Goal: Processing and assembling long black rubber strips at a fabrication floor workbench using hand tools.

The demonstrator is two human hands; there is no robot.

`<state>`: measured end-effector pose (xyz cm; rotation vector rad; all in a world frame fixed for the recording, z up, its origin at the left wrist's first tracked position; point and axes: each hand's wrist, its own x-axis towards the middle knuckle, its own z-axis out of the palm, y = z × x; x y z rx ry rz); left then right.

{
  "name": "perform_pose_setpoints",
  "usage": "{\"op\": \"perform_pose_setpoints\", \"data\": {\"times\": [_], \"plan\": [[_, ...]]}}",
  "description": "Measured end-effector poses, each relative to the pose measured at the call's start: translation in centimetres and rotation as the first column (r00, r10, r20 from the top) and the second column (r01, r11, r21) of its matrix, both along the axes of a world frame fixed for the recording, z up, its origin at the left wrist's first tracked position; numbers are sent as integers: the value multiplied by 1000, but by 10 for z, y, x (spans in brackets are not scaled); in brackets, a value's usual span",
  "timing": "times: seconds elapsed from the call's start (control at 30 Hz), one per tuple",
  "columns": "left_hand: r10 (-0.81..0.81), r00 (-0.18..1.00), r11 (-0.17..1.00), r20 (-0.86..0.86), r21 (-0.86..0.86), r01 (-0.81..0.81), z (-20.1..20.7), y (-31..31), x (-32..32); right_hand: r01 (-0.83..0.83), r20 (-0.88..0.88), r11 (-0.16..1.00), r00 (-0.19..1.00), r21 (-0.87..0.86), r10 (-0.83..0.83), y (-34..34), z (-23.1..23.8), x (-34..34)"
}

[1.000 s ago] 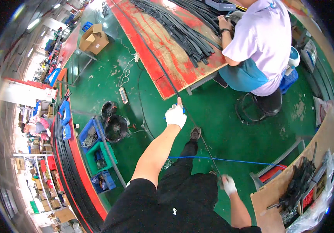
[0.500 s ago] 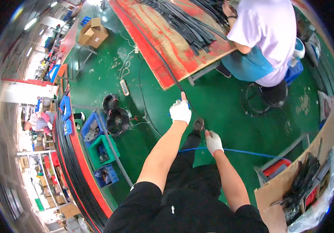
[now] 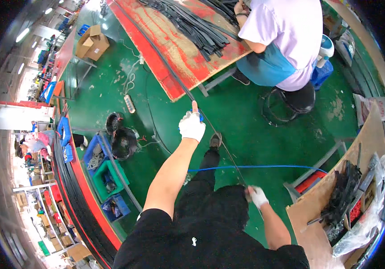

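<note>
Counter (image 3: 192,71) in worn red and tan fills the 12 o'clock side, a co-worker (image 3: 286,38) seated between 1 and 2, a bundle of black strips (image 3: 192,27) lying on top. One lone black strip (image 3: 188,91) runs along the counter's 9 o'clock edge, over its corner to mid-view, then appears to continue, thinner, toward 4 o'clock. A blue cord (image 3: 264,166) crosses its path at 4 o'clock; a pull there could catch strip on cord.

Near the center, the gloved left hand (image 3: 192,125) has its grip closed around the strip, thumb along it; too loose a hold could let it slide, and a hard drag could scuff it on the counter's corner. Between 4 and 5 o'clock, the gloved right hand (image 3: 257,196) blurs beside the strip; whether its grip is closed on it cannot be told. Near mid-view, a shoe (image 3: 216,140) sits close enough to snag a slack length.
</note>
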<state>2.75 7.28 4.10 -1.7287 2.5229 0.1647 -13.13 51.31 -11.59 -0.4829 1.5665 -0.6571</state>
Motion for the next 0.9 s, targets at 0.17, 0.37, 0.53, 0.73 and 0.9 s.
{"op": "perform_pose_setpoints", "data": {"times": [0.17,0.37,0.53,0.73,0.9], "plan": [[-81,994,993,78,-81,87,6,-10,-10,182,-92,924,970,-335,-225,-276,40,22],[19,996,1000,88,2,-20,-10,-2,-4,52,-436,966,885,-254,-162,-271,57,42],[49,995,998,88,27,-52,-22,6,-6,32,-406,984,908,-175,-101,-227,70,50],[-5,994,999,112,47,-1,-13,3,2,23,-302,994,952,-111,-55,-223,87,53],[47,996,996,75,69,-52,-9,9,8,-9,-218,1000,976,-23,4,-221,75,58]]}}
